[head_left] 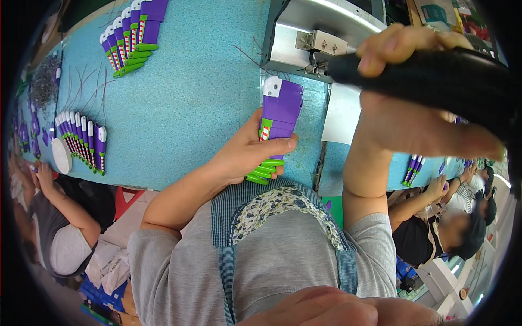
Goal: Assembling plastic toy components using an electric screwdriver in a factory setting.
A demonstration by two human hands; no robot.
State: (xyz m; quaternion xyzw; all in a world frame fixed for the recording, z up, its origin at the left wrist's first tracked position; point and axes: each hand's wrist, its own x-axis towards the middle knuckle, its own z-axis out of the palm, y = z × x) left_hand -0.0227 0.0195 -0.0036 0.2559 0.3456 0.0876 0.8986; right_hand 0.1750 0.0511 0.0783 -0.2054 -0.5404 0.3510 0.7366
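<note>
My left hand [243, 156] is closed around a small stack of toy legs [281, 111], purple with white caps, red-striped bands and green feet. The stack stands over the table's front edge, close to my apron. High at the right and near the camera, my right hand [416, 125] wraps its fingers and thumb around a long black tool [435, 73]. This tool is blurred, so its exact kind is unclear; its narrower end points left toward a metal fixture. Its far end is lost in the dark rim.
The metal fixture [334, 46] stands at the back right, a white sheet [341, 117] below it. Fanned toy legs [89, 138] lie at the left, more legs [130, 41] at the back. Thin wires lie on the blue table [179, 103]. Other people work at both sides.
</note>
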